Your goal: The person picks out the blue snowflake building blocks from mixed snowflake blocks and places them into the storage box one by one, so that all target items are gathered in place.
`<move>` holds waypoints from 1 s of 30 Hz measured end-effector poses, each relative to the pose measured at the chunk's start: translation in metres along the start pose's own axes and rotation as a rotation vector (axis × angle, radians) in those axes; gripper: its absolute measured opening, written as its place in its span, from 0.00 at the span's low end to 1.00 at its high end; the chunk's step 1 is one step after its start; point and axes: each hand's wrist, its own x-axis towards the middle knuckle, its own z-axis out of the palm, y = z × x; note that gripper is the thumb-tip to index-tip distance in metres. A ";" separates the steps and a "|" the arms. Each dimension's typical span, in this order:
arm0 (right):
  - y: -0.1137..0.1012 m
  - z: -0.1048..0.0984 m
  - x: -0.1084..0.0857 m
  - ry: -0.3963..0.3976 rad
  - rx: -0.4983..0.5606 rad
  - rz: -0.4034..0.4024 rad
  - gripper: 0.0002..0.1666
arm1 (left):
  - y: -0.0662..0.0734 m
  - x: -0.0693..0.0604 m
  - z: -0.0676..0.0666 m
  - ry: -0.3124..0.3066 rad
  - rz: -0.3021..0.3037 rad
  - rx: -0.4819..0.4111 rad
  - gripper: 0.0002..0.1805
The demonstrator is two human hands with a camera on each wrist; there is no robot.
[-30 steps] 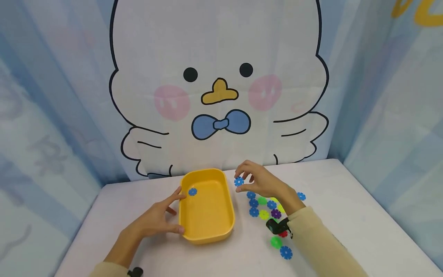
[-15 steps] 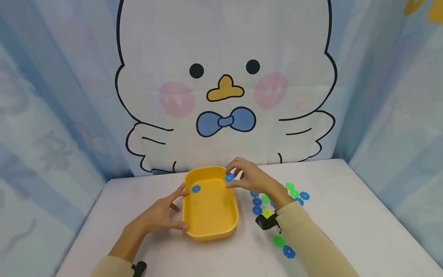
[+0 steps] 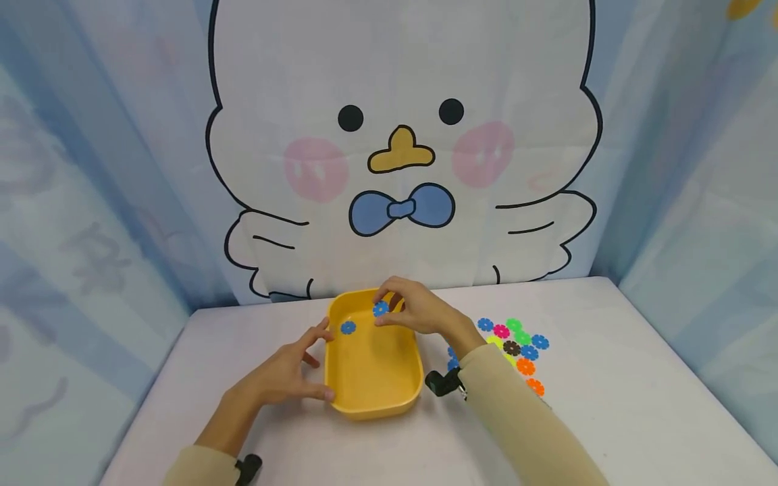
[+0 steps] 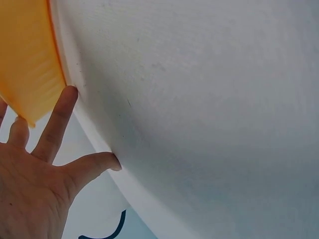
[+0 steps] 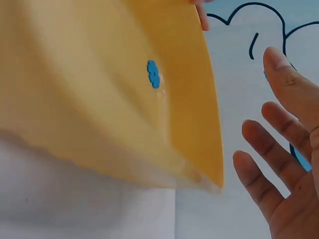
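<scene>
A yellow plastic tray (image 3: 373, 368) stands on the table, with one blue notched plastic disc (image 3: 348, 327) lying inside near its far left. My left hand (image 3: 279, 378) touches the tray's left side, fingers and thumb spread apart; in the left wrist view these fingers (image 4: 56, 124) look straight. Over the tray's far right part, my right hand (image 3: 419, 307) pinches a second blue notched disc (image 3: 380, 309) between thumb and fingers. That held disc is almost wholly hidden in the right wrist view, where the lying disc (image 5: 153, 74) shows inside the tray.
Right of the tray, several notched discs lie loose, among them an orange disc (image 3: 525, 366), a black disc (image 3: 512, 348) and a green disc (image 3: 513, 325). My right sleeve (image 3: 516, 412) covers some. Behind the white table (image 3: 638, 378) hangs a printed curtain (image 3: 395, 256).
My right hand has moved left with the blue disc, from beside the tray to above its inside. My left hand stays at the tray's left side. The head view has shifted slightly.
</scene>
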 end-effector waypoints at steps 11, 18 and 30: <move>-0.002 0.008 0.014 -0.027 0.040 0.030 0.21 | -0.001 0.003 0.002 -0.010 -0.003 0.002 0.53; -0.006 0.009 0.025 -0.039 0.053 0.017 0.23 | -0.003 0.001 -0.002 -0.021 0.006 0.000 0.54; 0.001 0.029 0.037 -0.127 0.073 0.118 0.19 | -0.003 0.001 -0.003 -0.015 0.010 -0.012 0.53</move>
